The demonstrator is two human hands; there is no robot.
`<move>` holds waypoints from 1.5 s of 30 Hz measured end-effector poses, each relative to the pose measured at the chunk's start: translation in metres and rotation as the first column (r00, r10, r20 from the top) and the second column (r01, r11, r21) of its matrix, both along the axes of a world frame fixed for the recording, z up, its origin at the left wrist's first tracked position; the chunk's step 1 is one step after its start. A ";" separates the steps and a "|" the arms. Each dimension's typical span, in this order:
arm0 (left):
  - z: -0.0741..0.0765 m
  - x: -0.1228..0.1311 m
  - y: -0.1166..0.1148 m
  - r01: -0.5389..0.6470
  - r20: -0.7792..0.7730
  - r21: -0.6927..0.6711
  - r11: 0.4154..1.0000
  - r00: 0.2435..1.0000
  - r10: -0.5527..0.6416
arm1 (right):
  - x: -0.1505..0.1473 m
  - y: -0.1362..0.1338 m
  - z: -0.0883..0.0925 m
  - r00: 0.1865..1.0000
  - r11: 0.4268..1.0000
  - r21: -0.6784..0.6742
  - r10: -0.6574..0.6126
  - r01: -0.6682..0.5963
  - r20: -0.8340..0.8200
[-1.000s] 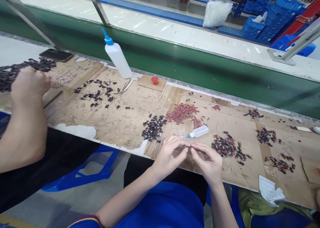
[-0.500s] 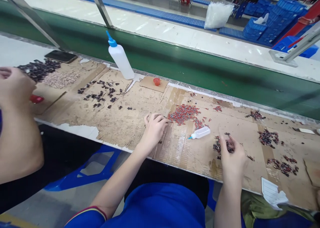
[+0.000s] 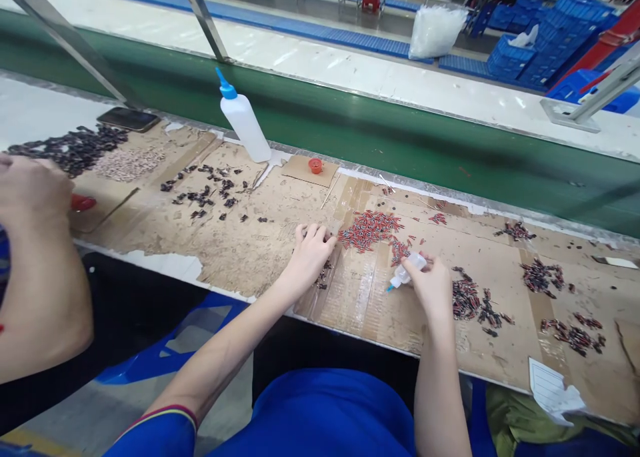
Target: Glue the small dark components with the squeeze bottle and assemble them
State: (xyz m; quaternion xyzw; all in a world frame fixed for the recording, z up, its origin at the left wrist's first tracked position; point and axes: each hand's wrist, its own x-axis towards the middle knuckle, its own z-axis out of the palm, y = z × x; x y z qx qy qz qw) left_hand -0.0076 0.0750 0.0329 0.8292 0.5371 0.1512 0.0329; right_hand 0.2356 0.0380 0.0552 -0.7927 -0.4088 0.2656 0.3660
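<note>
Cardboard [image 3: 240, 243], brown and torn at its edges, covered the table where the person was sitting. The right hand [image 3: 434, 289] was holding a small squeeze bottle [image 3: 410, 268]. Its fingers [image 3: 424, 264] were closed around the white body, and the blue nozzle pointed down and to the left, just above the cardboard. The left hand [image 3: 310, 251] was lying palm down on a heap of dark parts [image 3: 324, 278], which it mostly hid. The fingers of this hand were bent onto the heap, and it could not be told if they pinched any piece. A pile of red parts [image 3: 369, 228] lay just beside the left hand, on the side further from the person. Near the right hand, to its right, was a heap of dark and red parts [image 3: 467, 300]. At the far edge of the table stood a big white bottle [image 3: 246, 125] with a blue cap. A red cap [image 3: 315, 165] lay near it, and a phone [image 3: 129, 119] lay well to the left. A co-worker's hand [image 3: 33, 193] was at the left side, near a wide spread of dark pieces [image 3: 75, 149]. Behind the table ran a green conveyor belt [image 3: 350, 130].
</note>
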 end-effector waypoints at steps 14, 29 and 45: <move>0.002 0.000 -0.009 0.160 0.306 -0.128 0.979 0.945 -0.115 | -0.002 -0.026 -0.006 0.580 0.964 0.172 0.024 0.202 -0.814; -0.023 0.018 -0.066 0.061 0.486 -0.215 0.975 0.872 0.052 | -0.047 -0.048 -0.021 0.845 0.921 0.269 -0.105 0.281 -0.525; -0.026 0.017 -0.064 0.101 0.532 -0.209 0.973 0.847 0.026 | -0.054 -0.050 -0.024 0.941 0.952 0.287 -0.004 0.107 -0.338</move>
